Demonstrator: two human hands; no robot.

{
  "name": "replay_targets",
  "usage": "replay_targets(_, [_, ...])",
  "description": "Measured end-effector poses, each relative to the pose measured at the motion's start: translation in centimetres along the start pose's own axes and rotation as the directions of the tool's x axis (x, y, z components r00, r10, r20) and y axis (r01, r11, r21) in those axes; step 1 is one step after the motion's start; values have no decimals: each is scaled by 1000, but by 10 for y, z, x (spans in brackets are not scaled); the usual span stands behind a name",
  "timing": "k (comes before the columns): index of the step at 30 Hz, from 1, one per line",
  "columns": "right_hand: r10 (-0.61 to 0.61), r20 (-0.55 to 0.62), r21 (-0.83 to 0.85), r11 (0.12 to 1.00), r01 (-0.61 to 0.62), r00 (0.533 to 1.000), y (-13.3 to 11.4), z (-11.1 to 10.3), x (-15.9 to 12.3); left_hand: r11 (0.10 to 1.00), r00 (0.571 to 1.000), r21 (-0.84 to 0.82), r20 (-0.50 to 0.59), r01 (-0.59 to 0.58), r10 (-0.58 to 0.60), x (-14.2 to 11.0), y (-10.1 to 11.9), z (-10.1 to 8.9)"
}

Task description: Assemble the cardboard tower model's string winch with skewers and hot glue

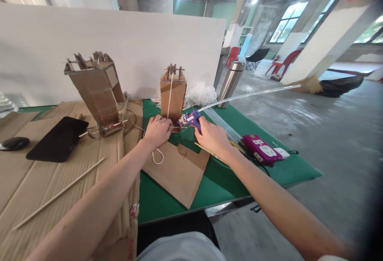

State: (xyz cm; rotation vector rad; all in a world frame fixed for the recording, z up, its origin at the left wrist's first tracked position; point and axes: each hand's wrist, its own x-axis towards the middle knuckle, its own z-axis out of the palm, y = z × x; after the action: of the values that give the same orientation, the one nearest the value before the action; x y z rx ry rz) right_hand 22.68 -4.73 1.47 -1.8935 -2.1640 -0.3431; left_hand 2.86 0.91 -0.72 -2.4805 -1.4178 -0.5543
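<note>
My right hand [211, 135] is closed round a blue glue gun [190, 119], whose nozzle points left at the foot of a small upright cardboard tower [172, 93]. A long clear glue stick [248, 93] juts from the gun's back toward the right. My left hand [157, 130] is closed against the tower's base, pressing or pinching it; what its fingers hold is hidden. A white string [157, 158] loops below that hand. A flat cardboard piece [179, 171] lies on the green mat [227, 181] under both wrists.
A larger cardboard tower [97, 91] stands left, beside a black tablet [58, 138] and a wooden stick [60, 193] on corrugated cardboard. A steel flask [231, 82], white plastic tangle [201, 93] and purple box [261, 149] sit right. The table edge runs near me.
</note>
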Motion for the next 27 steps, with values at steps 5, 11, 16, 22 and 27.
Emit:
replay_targets(5, [-1,9,-6,1000,1,1000,0,0,0,1000,1000,1,20,1,-1,0,0,-1])
replay_targets(11, [-3,1,8,1000,3,1000,0,-1,0,1000,1000,-3,24,8,-8,1,0,-2])
replay_targets(16, [27,41,3,1000,-27,999,-2,-3,1,1000,999,-12,36,16,-15,0,1,-3])
replay_targets(22, [40,40,-15,999,-40,998,-2,-4,1,1000,999,-17,37,18,-18,0,1,-3])
replay_targets(27, [18,-15,22,1000,-18,1000,0,-4,0,999,999,-30,44,19,-18,0,1,-2])
